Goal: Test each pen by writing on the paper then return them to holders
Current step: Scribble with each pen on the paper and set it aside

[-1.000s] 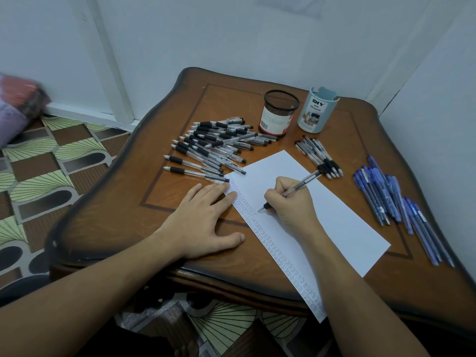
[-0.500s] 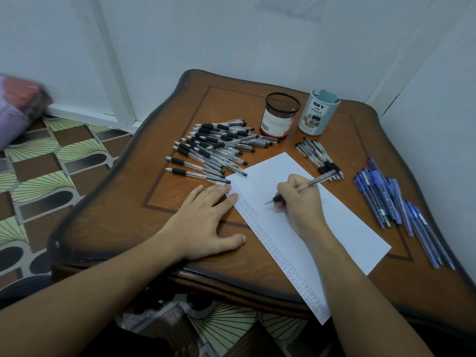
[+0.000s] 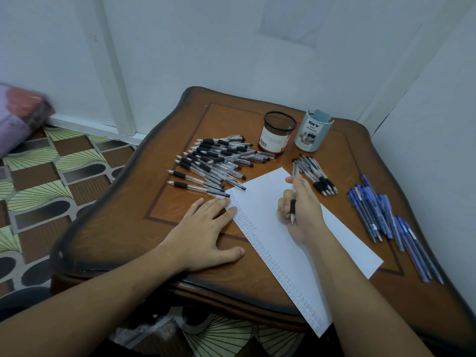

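Observation:
A white paper sheet (image 3: 268, 228) lies on the wooden table (image 3: 180, 119), with small marks in a column along its left edge. My left hand (image 3: 206, 228) lies flat with fingers spread, fingertips on the paper's left edge. My right hand (image 3: 301, 207) hovers over the paper and grips a clear black-grip pen (image 3: 293, 199) held nearly upright, tip pointing down toward me. A large pile of black pens (image 3: 213, 161) lies left of the sheet. A small group of black pens (image 3: 316, 176) and a row of blue pens (image 3: 386, 222) lie to the right.
Two holders stand at the back of the table: a black mesh cup (image 3: 277, 132) and a pale blue organiser cup (image 3: 313, 131). White walls close in behind and to the right. A patterned floor (image 3: 51, 176) and a blurred bundle (image 3: 20, 117) lie left.
My right hand lifted the pen's tip off the paper, moved right and turned the pen from slanted writing pose to nearly upright. The left hand stayed put.

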A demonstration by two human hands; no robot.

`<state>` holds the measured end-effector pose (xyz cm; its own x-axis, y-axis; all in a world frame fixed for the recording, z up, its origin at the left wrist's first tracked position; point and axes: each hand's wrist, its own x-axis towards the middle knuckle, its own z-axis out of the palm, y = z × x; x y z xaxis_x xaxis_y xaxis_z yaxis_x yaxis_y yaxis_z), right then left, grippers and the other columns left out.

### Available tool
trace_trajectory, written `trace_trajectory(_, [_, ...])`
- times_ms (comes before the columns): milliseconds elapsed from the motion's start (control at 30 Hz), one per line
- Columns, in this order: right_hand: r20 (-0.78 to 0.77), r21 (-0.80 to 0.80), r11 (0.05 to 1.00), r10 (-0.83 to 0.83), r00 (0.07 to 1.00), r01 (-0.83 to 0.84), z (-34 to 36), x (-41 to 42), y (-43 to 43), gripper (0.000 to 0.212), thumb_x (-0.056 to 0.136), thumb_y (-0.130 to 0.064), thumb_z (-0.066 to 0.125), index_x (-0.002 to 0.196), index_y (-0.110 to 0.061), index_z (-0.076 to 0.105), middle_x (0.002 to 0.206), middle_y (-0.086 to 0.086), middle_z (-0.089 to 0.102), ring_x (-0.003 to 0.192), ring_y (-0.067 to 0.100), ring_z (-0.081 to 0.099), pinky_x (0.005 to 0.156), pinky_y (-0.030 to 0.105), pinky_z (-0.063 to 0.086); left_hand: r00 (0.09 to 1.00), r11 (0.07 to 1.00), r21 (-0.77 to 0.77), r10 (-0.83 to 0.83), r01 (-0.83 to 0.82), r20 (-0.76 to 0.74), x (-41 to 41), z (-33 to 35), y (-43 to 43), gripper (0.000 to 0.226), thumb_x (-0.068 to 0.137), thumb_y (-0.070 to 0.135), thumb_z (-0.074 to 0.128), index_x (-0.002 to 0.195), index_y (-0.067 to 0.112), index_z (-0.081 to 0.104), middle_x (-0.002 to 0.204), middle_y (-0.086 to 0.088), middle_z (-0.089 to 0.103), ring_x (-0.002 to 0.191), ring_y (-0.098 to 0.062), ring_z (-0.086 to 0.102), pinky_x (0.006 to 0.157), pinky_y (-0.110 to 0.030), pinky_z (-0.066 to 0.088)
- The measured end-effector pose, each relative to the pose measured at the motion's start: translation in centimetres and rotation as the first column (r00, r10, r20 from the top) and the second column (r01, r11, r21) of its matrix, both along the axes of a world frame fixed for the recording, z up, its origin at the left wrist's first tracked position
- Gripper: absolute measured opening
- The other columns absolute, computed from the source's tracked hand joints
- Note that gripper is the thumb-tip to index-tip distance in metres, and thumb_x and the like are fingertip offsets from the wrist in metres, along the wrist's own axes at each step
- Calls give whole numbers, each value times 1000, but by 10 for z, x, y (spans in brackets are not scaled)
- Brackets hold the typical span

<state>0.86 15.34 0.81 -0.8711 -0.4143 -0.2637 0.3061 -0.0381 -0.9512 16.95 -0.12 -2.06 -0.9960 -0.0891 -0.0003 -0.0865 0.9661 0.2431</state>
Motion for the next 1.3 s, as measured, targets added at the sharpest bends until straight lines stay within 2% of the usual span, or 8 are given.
trace_trajectory(300, [-370, 431, 902, 201, 907, -24, 14, -30, 4, 30, 108, -36, 34, 107, -20, 59, 55, 2, 53, 46, 11, 45, 43, 22, 36, 1000, 1000, 2, 3, -3, -12, 1, -1, -1, 97, 75, 85, 22, 155, 32, 13, 163, 6, 5, 149, -11, -1, 119, -33, -13])
trace_trajectory(433, [-564, 687, 702, 351, 748, 189, 26, -82, 13, 27, 106, -34, 40, 104, -16, 60, 85, 5, 63, 75, 19, 55, 59, 32, 35, 1000, 1000, 22, 8, -8, -3, 1, 3, 0, 99, 74, 89, 17, 155, 32, 12, 164, 6, 4, 149, -11, -2, 117, -32, -15])
trace_trajectory(633, [-505, 855, 406, 515, 693, 322, 25, -133, 20, 31, 105, -21, 41, 128, -8, 57, 122, 18, 62, 111, 35, 56, 87, 39, 45, 1000, 1000, 16, 11, -11, 15, 0, 7, 1, 103, 69, 87, 14, 156, 32, 8, 164, 7, 0, 149, -10, -5, 116, -31, -18])
trace_trajectory(767, [-480, 860, 205, 634, 606, 468, 17, -129, 14, 32, 103, -25, 42, 128, -14, 58, 125, 19, 58, 114, 36, 52, 92, 43, 42, 1000, 1000, 6, 8, -8, 22, 0, 7, 0, 103, 69, 86, 13, 156, 32, 8, 164, 7, 0, 149, -9, -5, 116, -31, -17])
trace_trajectory(833, [-595, 779, 314, 643, 481, 543, 17, -109, 2, 30, 101, -25, 47, 125, -17, 62, 120, 14, 60, 111, 33, 53, 88, 39, 39, 1000, 1000, 1, 8, -8, 22, 0, 7, 0, 102, 69, 86, 13, 156, 32, 8, 164, 7, 0, 148, -10, -6, 117, -31, -17])
trace_trajectory(933, [-587, 783, 608, 652, 481, 132, 19, -67, -27, 18, 98, -26, 58, 110, -18, 69, 106, -1, 63, 93, 12, 56, 80, 28, 38, 1000, 1000, 3, 3, -3, 23, -1, 6, 0, 103, 68, 87, 13, 156, 32, 8, 164, 7, 0, 149, -10, -5, 116, -31, -17])
trace_trajectory(1033, [-538, 732, 667, 691, 484, -138, 8, -32, -48, 15, 91, -29, 70, 103, -20, 72, 97, -9, 58, 83, 0, 52, 77, 24, 40, 1000, 1000, 5, 5, -5, 4, -1, 4, 0, 103, 69, 86, 14, 156, 31, 10, 164, 6, 2, 149, -10, -4, 117, -31, -16])
trace_trajectory(1300, [-542, 607, 783, 532, 651, -135, -3, -17, -51, 6, 91, -19, 68, 89, -23, 65, 96, -9, 60, 84, 6, 55, 74, 24, 42, 1000, 1000, 2, 8, -8, 3, 0, 3, 0, 99, 74, 86, 17, 155, 30, 13, 164, 5, 4, 149, -11, -2, 118, -32, -14])
